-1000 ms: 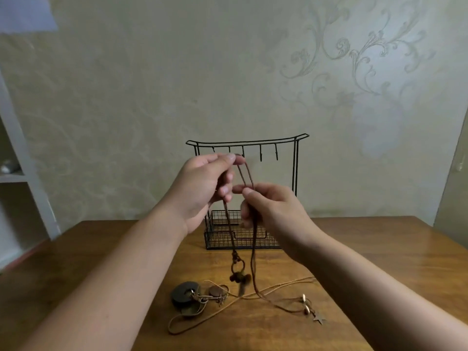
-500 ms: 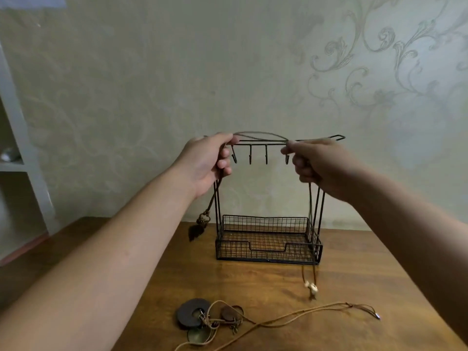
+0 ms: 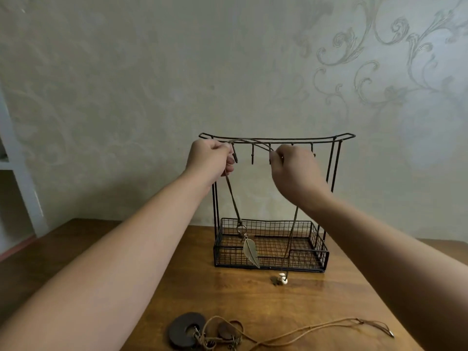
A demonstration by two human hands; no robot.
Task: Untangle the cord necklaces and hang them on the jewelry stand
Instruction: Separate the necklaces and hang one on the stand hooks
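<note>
- The jewelry stand [image 3: 335, 173] sits on the wooden table [image 3: 329, 295] by the wall; the wire basket [image 3: 321, 257] at its base holds nothing I can make out, though a feather pendant [image 3: 250, 252] dangles in front of it.
- The left hand [image 3: 211, 160] is closed, pinching the brown cord necklace [image 3: 231, 196] by the leftmost hook; the right hand [image 3: 295, 168] is closed on the same cord near the middle hooks.
- The cord arcs between the hands along the top bar; its other end hangs to pale beads [image 3: 282, 278] just above the table.
- Half a second ago the hands were spread wider, the right one near the stand's right end; it is now closer in, and the pendant has swung from left of the stand to in front of the basket.
- A second necklace [image 3: 316, 330], with dark disc pendants [image 3: 184, 328], lies tangled at the table's near edge, well apart from the stand, with bare wood between.
</note>
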